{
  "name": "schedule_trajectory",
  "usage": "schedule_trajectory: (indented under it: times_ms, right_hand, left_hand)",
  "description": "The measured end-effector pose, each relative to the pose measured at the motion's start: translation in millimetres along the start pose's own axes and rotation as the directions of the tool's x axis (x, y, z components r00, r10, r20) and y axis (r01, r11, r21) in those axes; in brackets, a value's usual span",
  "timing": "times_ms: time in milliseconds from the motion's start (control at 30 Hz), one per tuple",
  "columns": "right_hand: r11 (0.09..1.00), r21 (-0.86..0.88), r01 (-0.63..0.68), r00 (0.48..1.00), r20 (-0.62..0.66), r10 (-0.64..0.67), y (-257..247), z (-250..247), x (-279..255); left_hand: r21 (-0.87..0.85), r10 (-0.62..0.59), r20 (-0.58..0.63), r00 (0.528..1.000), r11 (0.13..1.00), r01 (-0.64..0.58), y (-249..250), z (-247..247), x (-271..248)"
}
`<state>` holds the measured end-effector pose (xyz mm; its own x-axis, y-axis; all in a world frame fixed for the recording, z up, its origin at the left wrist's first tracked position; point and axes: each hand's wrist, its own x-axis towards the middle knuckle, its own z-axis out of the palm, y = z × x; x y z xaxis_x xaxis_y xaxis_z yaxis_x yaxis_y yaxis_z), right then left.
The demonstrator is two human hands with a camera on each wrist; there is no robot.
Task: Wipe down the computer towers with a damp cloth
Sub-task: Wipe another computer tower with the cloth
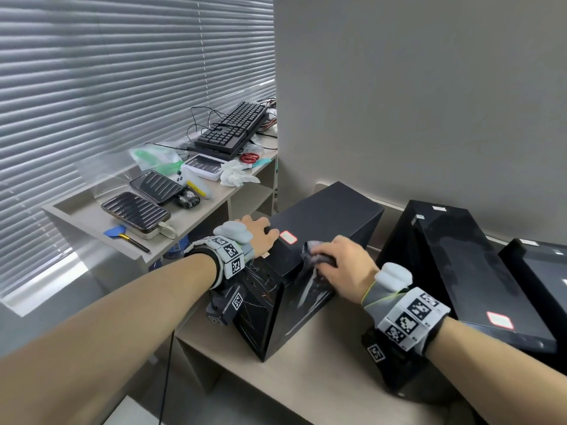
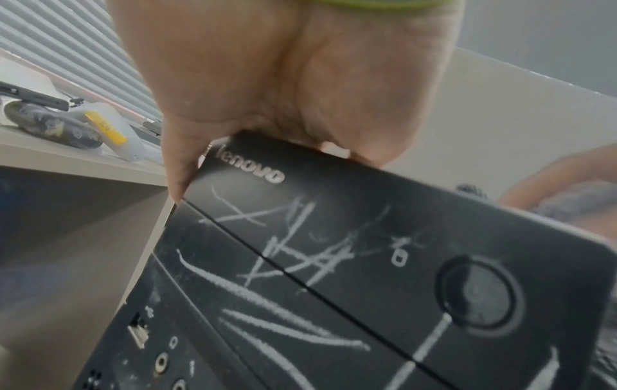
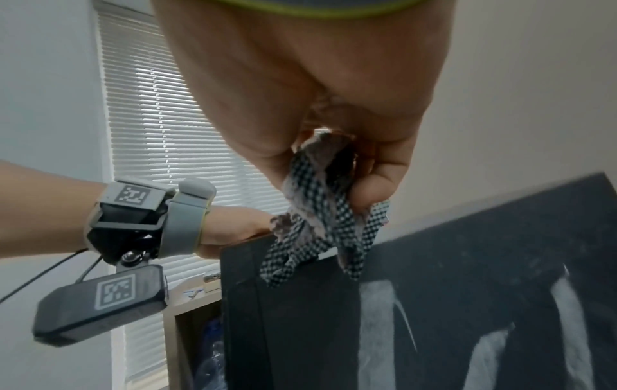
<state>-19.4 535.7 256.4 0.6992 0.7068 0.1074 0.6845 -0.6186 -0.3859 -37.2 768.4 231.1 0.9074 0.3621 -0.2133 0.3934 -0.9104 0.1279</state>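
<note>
Left of the left hand (image 1: pixel 259 236) a cluttered shelf (image 1: pixel 92 216) stands clear. That hand clasps the tower (image 1: pixel 331 210) at its top front corner, thumb down the side. The case looks stiff and heavy. The right hand (image 1: pixel 343 265) bunches the soft cloth (image 1: pixel 311 250) on the same top edge. Right of it the other towers (image 1: pixel 466 265) stand close and probably crowd that side.

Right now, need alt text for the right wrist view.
The right hand grips a crumpled checked cloth at the top edge of a black tower marked with pale streaks. Beyond it, the left hand holds the tower's upper corner, with window blinds behind.
</note>
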Motion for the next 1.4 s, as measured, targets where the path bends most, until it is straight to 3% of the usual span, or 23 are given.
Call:
schedule_trajectory:
  times_ms: [67,200,267,500,700,1000,1167,1300,1400]
  right_hand:
    - [0.999,0.021,0.026,0.999,-0.025,-0.025,-4,-3,7]
    - [0.967,-0.070,0.245,0.965,0.116,-0.236,-35,15,4]
    - [0.945,-0.154,0.289,0.952,0.154,-0.266,-34,22,2]
    - [0.974,-0.167,0.155,0.965,0.237,-0.113,-22,-2,33]
    - [0.979,-0.087,0.186,0.972,0.159,-0.171,-48,-14,76]
    - [0.899,-0.218,0.381,0.876,0.397,-0.274,-81,17,131]
    - [0.841,-0.175,0.513,0.823,0.379,-0.423,-60,9,105]
    - [0.916,-0.029,0.400,0.853,0.378,-0.360,-27,-8,89]
    - [0.954,-0.130,0.268,0.917,0.339,-0.211,2,-16,109]
  left_hand:
    - [-0.130,-0.023,-0.018,1.000,0.991,0.021,-3,3,4]
    - [-0.343,-0.088,-0.085,0.992,0.938,0.054,-15,-2,5]
    - [-0.435,-0.103,-0.117,0.988,0.899,0.042,-28,-8,5]
    - [-0.598,-0.167,-0.151,0.974,0.800,0.045,-53,-3,-5]
    - [-0.689,-0.227,-0.129,0.965,0.720,0.077,-56,3,-7]
    - [-0.690,-0.314,-0.066,0.947,0.700,0.184,-57,3,-8]
    - [-0.678,-0.310,-0.115,0.944,0.719,0.153,-49,-7,-5]
    - [-0.610,-0.278,-0.127,0.952,0.779,0.146,-44,-12,-1]
    - [-0.477,-0.240,-0.083,0.967,0.862,0.173,-39,-10,2]
